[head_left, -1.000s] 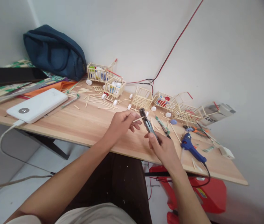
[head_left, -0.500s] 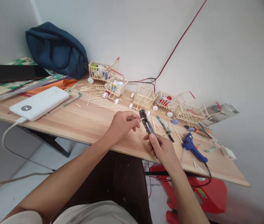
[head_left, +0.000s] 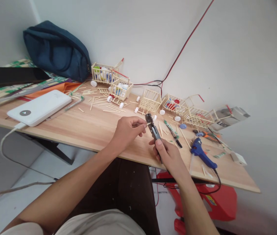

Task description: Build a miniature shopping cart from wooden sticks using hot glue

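Observation:
My right hand point(head_left: 166, 151) is wrapped round the handles of a dark hand tool that looks like wire-stripping pliers point(head_left: 153, 130), its head pointing up and away from me. My left hand point(head_left: 130, 130) pinches a short, pale wooden stick point(head_left: 148, 123) between thumb and fingertips. The stick's end sits at the jaws of the pliers; whether they bite on it is too small to tell. Both hands are above the front part of the wooden table point(head_left: 92, 127). Just beyond the tool stands a small stick-built cart point(head_left: 150, 101) with white wheels.
More stick carts point(head_left: 121, 89) line the wall, some filled with coloured bits. Loose sticks point(head_left: 112, 108) lie about. A blue glue gun point(head_left: 202, 153) and a pen point(head_left: 174, 135) are on the right. A white power bank point(head_left: 39, 107) and a blue bag point(head_left: 56, 52) are on the left.
The whole view has shifted slightly. My hands, the stick and the pliers keep nearly the same pose relative to each other.

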Demonstrator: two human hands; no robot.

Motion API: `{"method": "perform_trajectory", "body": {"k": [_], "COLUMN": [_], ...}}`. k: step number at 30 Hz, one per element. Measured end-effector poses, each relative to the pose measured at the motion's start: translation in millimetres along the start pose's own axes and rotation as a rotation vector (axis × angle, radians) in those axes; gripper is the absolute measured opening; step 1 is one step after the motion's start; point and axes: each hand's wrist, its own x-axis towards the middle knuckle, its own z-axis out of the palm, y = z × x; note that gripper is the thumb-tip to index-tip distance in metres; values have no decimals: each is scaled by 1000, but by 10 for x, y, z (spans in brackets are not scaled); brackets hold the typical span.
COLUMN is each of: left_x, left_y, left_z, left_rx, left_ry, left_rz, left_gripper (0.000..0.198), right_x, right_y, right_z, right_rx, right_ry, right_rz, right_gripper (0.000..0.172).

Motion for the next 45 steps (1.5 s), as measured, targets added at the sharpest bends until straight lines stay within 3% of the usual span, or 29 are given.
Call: {"method": "perform_trajectory", "body": {"k": [9,25,45], "left_x": [-49,-90,-142], "left_y": [11,-246,-216], "left_z": [68,224,217], "left_rx": [115,164,271], "left_ry": [36,28,-8], "left_rz": [45,110,181], "left_gripper": [12,13,22], "right_x": [-53,-107,-77], "right_y": [-6,87,164], "right_z": [8,-107,-46], "right_rx": [-87,-267,-449], "right_ry": [33,26,167], "right_rz": [47,83,-63], "right_gripper": [54,63,55]}}
